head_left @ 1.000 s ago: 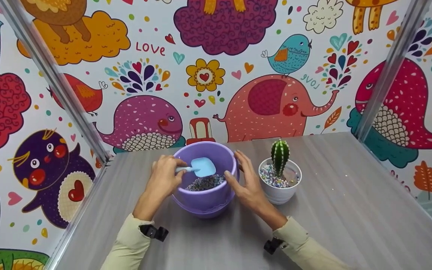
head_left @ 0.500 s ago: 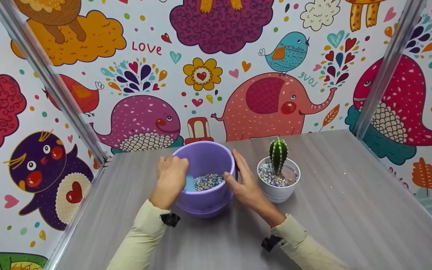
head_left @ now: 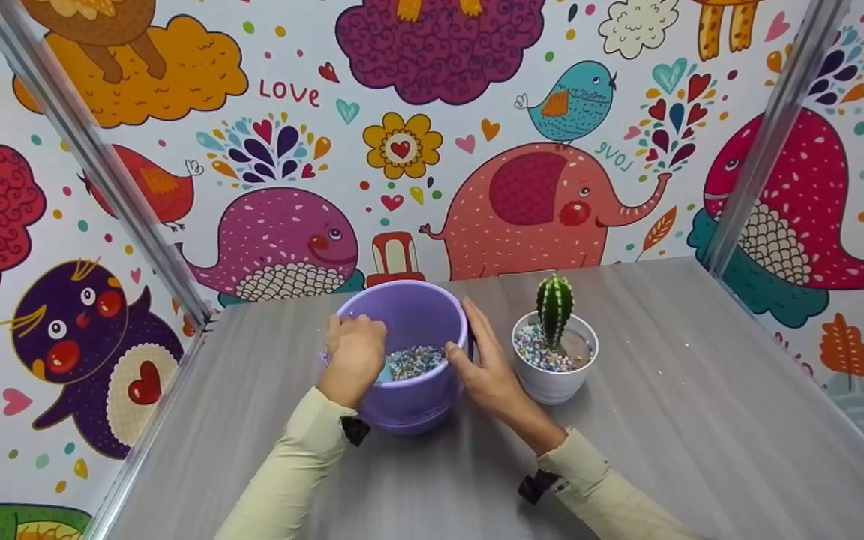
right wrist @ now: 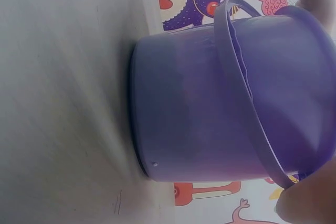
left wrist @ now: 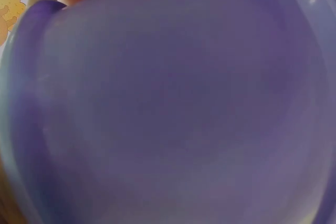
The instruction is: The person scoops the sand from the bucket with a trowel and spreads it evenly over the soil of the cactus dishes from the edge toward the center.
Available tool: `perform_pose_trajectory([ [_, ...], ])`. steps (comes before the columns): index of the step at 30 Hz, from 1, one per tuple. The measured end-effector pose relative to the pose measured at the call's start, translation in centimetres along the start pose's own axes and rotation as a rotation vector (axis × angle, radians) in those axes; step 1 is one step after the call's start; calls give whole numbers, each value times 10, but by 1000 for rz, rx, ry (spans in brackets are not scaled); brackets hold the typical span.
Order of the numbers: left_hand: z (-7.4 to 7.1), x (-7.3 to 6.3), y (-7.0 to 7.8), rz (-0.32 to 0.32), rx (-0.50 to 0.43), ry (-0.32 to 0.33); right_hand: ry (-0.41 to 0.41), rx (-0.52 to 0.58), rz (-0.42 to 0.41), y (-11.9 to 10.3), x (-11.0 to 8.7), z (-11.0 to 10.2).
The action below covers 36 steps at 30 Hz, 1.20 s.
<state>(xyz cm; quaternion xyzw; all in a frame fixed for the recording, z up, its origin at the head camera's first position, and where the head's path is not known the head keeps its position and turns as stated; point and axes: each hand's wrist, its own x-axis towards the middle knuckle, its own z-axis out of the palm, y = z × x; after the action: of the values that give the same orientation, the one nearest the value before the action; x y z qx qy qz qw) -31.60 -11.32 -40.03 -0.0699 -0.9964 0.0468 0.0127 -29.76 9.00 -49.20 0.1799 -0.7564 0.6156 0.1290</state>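
Observation:
A purple bucket [head_left: 409, 405] stands on the table, with small multicoloured pebbles [head_left: 415, 363] at its bottom. My left hand [head_left: 357, 356] reaches over the bucket's left rim and grips the handle of a small light-blue shovel [head_left: 385, 372]. The shovel's blade is down beside the pebbles, mostly hidden by the hand and the near rim. Against the bucket's right side, my right hand [head_left: 486, 367] rests with its fingers fairly straight along the outer wall and its thumb at the rim. The bucket's handle [right wrist: 247, 98] hangs down along the outside in the right wrist view.
To the right of the bucket, a green cactus [head_left: 554, 311] grows from a white pot [head_left: 554, 384] topped with coloured pebbles. A few tiny white specks lie on the grey table [head_left: 672, 420] farther right. Walls with printed animals and metal posts [head_left: 102, 150] enclose the table.
The left hand has turned over and lowered the shovel blade from above the pebbles down to them, then shifted slightly right. The right hand stays at the bucket's side.

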Motion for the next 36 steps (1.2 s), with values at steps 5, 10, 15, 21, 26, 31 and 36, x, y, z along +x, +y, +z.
perform_pose_trajectory([
  [5, 3, -1, -8, 80, -8, 43, 3, 6, -6, 1, 0, 0],
  [10, 8, 4, -17, 144, -34, 5, -2, 7, 3, 1, 0, 0],
  [15, 13, 8, -22, 186, -89, 22, -13, 27, 0, 1, -1, 0],
  [21, 16, 9, -25, 237, -179, 95, -15, 59, -16, 2, -1, 0],
  [26, 17, 8, -29, 250, -252, 116, -12, 64, -26, 2, -1, 0],
  [31, 15, 10, -34, 279, -313, 107, -9, 53, -22, 1, 0, 0],
  [36, 10, 11, -37, 297, -388, 59, -12, 41, -4, 0, 0, -1],
])
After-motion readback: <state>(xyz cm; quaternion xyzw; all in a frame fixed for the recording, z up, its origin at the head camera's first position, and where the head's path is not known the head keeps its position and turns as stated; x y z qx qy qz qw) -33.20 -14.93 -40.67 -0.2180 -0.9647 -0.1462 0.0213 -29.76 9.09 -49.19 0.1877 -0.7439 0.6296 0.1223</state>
